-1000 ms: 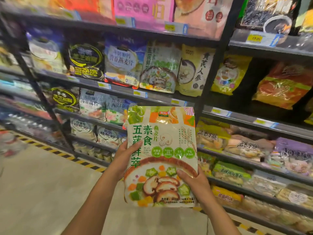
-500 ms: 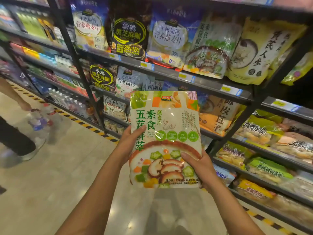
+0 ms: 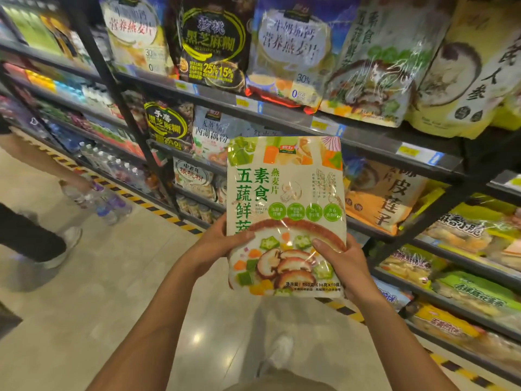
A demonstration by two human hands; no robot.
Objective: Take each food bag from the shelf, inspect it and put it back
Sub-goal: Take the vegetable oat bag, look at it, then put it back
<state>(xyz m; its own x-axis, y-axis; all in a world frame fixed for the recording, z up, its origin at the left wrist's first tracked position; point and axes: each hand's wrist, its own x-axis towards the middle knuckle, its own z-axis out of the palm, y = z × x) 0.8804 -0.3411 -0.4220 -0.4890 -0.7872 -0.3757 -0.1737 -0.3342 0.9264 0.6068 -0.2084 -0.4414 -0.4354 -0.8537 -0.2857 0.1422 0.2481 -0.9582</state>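
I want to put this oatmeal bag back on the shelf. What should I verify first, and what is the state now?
1. Grip: left hand and right hand both hold the oatmeal bag: ok.
2. Bag upright, front toward the camera: ok.
3. Back side inspected: cannot tell.
4. Free slot on the shelf: cannot tell, the bag hides that part.
5. The passer-by with bottles stands apart from the bag: ok.

The left hand [image 3: 217,244] and right hand [image 3: 342,263] grip an upright food bag [image 3: 286,198] by its lower edges, before a shelf [image 3: 282,114] stocked with bags
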